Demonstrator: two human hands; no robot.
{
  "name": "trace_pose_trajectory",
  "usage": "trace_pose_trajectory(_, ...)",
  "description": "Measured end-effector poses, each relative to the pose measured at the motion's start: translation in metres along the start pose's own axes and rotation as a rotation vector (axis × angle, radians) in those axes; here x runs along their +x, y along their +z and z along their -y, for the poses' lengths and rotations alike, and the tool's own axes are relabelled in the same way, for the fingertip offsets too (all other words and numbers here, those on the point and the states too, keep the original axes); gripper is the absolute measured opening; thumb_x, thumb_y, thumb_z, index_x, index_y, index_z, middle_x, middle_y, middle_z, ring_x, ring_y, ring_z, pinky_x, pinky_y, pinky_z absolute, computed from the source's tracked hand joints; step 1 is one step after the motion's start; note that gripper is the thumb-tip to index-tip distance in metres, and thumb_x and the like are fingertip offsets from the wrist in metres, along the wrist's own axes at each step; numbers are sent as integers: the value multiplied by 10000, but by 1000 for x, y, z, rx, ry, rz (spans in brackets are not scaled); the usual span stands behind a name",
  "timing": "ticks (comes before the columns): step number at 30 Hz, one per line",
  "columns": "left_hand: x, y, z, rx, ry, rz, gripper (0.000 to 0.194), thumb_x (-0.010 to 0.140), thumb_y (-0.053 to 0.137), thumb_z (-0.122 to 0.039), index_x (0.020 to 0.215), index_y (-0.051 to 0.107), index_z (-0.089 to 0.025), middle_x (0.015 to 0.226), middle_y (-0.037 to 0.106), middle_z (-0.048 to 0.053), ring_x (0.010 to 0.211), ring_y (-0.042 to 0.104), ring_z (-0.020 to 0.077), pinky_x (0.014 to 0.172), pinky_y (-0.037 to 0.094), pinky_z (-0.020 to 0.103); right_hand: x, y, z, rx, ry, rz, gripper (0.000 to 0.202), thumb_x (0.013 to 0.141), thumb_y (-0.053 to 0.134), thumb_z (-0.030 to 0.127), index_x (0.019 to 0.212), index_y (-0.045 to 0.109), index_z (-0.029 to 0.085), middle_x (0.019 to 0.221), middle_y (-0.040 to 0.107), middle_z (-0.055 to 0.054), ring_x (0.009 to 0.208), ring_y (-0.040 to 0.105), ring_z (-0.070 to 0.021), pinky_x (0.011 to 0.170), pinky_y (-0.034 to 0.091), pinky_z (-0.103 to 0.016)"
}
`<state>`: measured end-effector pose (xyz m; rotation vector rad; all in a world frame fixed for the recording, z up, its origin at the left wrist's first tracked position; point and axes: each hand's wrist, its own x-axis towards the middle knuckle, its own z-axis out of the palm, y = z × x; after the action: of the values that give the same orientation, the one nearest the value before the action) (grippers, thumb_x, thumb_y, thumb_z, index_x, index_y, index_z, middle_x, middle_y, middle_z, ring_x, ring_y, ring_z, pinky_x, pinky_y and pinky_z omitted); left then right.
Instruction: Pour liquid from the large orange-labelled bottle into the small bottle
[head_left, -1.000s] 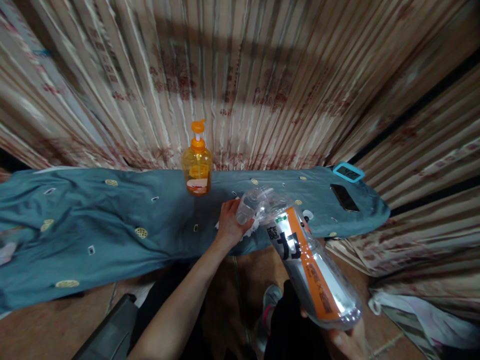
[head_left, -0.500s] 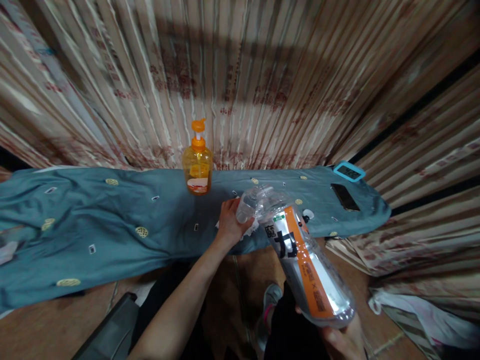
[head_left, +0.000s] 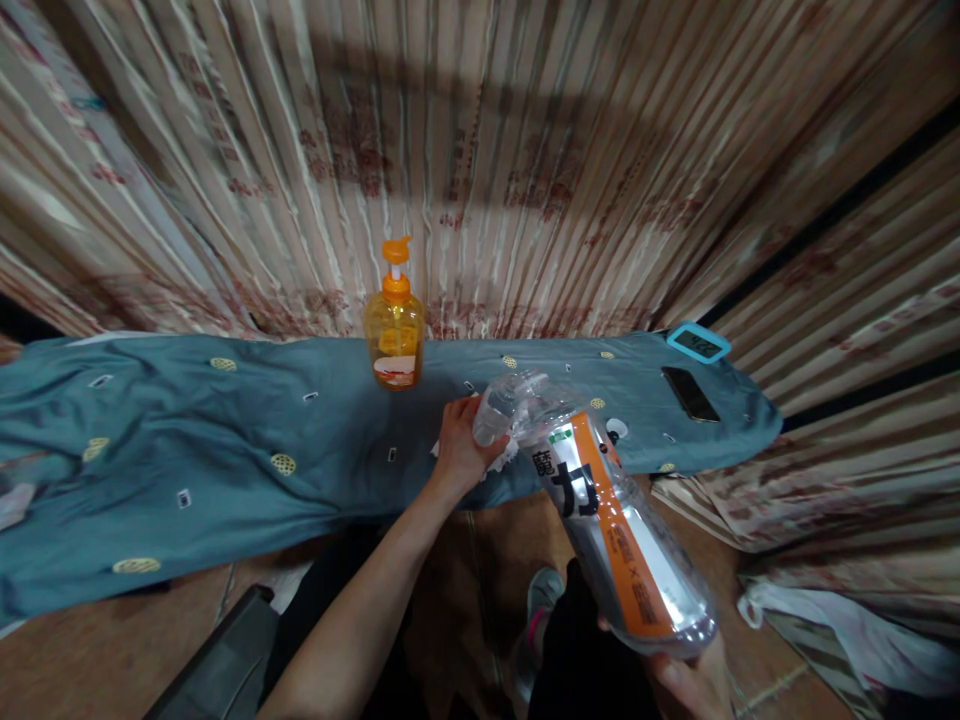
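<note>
My left hand (head_left: 459, 447) is closed around a clear cup (head_left: 491, 420) over the cloth-covered surface. A crumpled white tissue (head_left: 510, 455) shows below and beside that hand. My right hand (head_left: 697, 682) grips a large clear plastic bottle (head_left: 619, 540) near its base, partly hidden behind it. The bottle has a silver and orange label with dark characters. It is tilted, with its neck end at the cup's mouth. Whether liquid is flowing I cannot tell. A small round white object (head_left: 616, 428) with a dark part lies just right of the bottle.
A pump bottle (head_left: 395, 335) of amber liquid with an orange top stands left of the cup. At the right end are a blue-framed digital clock (head_left: 698, 343) and a dark phone (head_left: 690, 394). Patterned curtains (head_left: 480, 170) hang right behind the teal cloth (head_left: 240, 440).
The large bottle has shifted very slightly, its base a little to the right and down. My left hand and the cup stay in place.
</note>
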<state>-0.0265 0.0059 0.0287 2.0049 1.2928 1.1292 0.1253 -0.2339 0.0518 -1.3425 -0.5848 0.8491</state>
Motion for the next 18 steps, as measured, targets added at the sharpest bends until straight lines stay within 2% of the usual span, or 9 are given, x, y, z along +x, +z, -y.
trace_pose_trajectory(3, 0, -1, -1, -8, 0, 14, 506, 639, 767, -222, 1106, 581, -170, 1098, 588, 94, 1059, 528, 278, 934, 469, 436, -1, 2, 1, -8, -10, -18, 983, 511, 805, 534, 1349, 417, 198, 784, 733, -35, 673, 672, -228, 668, 509, -323)
trace_pose_trajectory(6, 0, -1, 0, -9, -7, 17, 516, 633, 768, -215, 1112, 579, -173, 1097, 588, 91, 1052, 525, 277, 936, 465, 441, -3, 5, 5, 23, 27, -40, 972, 495, 819, 517, 1335, 425, 223, 782, 734, -6, 675, 675, -200, 713, 498, -290)
trace_pose_trajectory(13, 0, 0, 1, -10, -12, 10, 514, 634, 764, -210, 1112, 581, -173, 1098, 587, 91, 1059, 523, 275, 942, 462, 436, -4, 10, 11, 44, 44, -29, 975, 484, 825, 497, 1328, 419, 222, 821, 739, -4, 710, 683, -202, 701, 493, -278)
trace_pose_trajectory(18, 0, 1, 0, -10, -1, 0, 518, 632, 766, -218, 1115, 581, -184, 1092, 592, 84, 1043, 530, 273, 928, 469, 444, -7, 13, 14, 35, 51, -56, 883, 497, 823, 508, 1257, 481, 214, 839, 745, -8, 690, 676, -193, 689, 509, -274)
